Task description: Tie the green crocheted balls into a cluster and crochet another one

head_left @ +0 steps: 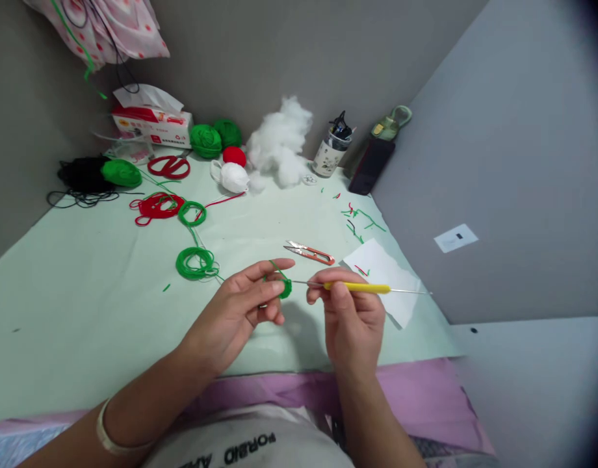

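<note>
Pinched between the thumb and fingers of my left hand [250, 296] is a small green crochet piece [286, 288], with green yarn running up over the index finger. My right hand [355, 318] grips a crochet hook [362, 287] by its yellow handle. The hook's thin metal shaft points left, its tip at the green piece; whether it is inside a stitch I cannot tell. Behind the hands lie thread snips [311, 253] with orange handles. A loose coil of green yarn [194, 262] rests left of my left hand.
Red yarn [160, 205], red scissors [169, 167], green yarn balls [206, 141], a white yarn ball [233, 177] and white stuffing [282, 143] lie farther back. A pen jar [328, 156] and a dark phone [372, 168] stand back right. White paper [401, 302] lies right, near yarn scraps [370, 218].
</note>
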`<state>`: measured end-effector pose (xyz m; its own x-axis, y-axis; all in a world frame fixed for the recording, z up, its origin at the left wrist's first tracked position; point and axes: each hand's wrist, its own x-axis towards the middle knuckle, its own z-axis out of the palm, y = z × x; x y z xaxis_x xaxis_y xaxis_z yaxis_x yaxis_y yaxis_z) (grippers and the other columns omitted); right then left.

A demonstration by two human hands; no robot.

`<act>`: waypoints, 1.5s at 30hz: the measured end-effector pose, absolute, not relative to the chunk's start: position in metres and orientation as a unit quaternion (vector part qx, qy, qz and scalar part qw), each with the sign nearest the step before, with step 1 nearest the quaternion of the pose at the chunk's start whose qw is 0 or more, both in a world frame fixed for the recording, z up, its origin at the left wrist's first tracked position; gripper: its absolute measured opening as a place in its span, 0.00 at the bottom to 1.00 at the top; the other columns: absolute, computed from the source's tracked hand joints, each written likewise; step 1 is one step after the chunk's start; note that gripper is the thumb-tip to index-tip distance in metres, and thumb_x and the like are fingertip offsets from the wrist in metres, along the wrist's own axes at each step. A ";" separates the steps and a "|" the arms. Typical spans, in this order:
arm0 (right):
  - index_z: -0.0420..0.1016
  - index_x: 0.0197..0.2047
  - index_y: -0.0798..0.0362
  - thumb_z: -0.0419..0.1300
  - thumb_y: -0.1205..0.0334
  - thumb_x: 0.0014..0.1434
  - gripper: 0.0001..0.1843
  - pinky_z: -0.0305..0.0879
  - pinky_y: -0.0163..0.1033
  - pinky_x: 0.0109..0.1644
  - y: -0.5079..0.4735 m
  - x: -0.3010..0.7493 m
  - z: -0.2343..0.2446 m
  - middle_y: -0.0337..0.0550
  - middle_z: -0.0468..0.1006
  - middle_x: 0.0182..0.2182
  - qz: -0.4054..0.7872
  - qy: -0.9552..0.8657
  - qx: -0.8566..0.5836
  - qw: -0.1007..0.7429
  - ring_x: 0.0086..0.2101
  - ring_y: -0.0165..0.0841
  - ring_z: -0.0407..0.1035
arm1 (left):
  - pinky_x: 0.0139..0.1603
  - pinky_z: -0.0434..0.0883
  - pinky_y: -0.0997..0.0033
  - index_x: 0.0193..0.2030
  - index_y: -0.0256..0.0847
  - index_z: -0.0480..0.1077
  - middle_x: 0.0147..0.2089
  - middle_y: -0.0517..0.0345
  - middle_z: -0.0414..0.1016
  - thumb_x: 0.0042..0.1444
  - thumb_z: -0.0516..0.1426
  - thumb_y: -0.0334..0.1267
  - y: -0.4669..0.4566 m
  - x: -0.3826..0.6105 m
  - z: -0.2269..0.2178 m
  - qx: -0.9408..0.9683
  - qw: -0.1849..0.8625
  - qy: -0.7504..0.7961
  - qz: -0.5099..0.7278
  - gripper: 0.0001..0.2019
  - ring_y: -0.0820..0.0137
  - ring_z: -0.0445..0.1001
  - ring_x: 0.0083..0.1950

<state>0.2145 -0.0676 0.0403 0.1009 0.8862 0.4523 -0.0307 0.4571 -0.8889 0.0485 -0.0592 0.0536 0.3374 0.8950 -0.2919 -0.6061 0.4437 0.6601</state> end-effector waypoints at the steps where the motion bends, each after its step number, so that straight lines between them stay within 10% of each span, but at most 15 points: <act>1: 0.84 0.43 0.49 0.59 0.63 0.71 0.10 0.76 0.39 0.36 -0.067 0.213 0.040 0.44 0.82 0.37 0.377 -0.569 -0.370 0.630 0.34 0.33 0.76 | 0.30 0.74 0.79 0.49 0.43 0.83 0.31 0.65 0.71 0.55 0.69 0.33 -0.060 0.049 0.054 0.240 0.781 0.322 0.478 0.14 0.81 0.66 0.25; 12: 0.79 0.43 0.51 0.55 0.59 0.74 0.12 0.79 0.41 0.38 -0.066 0.215 0.042 0.44 0.85 0.38 0.433 -0.550 -0.362 0.616 0.32 0.32 0.79 | 0.37 0.78 0.73 0.49 0.44 0.83 0.35 0.64 0.72 0.56 0.69 0.36 -0.062 0.048 0.054 0.281 0.759 0.355 0.468 0.13 0.79 0.68 0.28; 31: 0.77 0.60 0.44 0.60 0.70 0.67 0.21 0.79 0.44 0.46 -0.078 0.213 0.029 0.48 0.82 0.46 -0.037 -0.783 -0.375 0.494 0.46 0.39 0.79 | 0.29 0.71 0.78 0.56 0.42 0.79 0.28 0.67 0.70 0.52 0.71 0.35 -0.065 0.056 0.053 0.283 0.741 0.357 0.493 0.23 0.80 0.65 0.25; 39: 0.81 0.44 0.48 0.56 0.66 0.72 0.11 0.76 0.41 0.36 -0.067 0.209 0.044 0.42 0.81 0.35 0.279 -0.621 -0.379 0.627 0.34 0.33 0.76 | 0.27 0.70 0.80 0.53 0.41 0.81 0.26 0.68 0.65 0.56 0.69 0.35 -0.059 0.049 0.056 0.239 0.777 0.334 0.478 0.17 0.82 0.60 0.23; 45: 0.81 0.52 0.46 0.58 0.73 0.69 0.16 0.78 0.42 0.42 -0.073 0.208 0.036 0.44 0.83 0.42 0.175 -0.698 -0.400 0.568 0.41 0.35 0.78 | 0.32 0.76 0.76 0.55 0.43 0.80 0.28 0.68 0.70 0.53 0.71 0.35 -0.063 0.058 0.053 0.269 0.750 0.349 0.493 0.21 0.80 0.66 0.24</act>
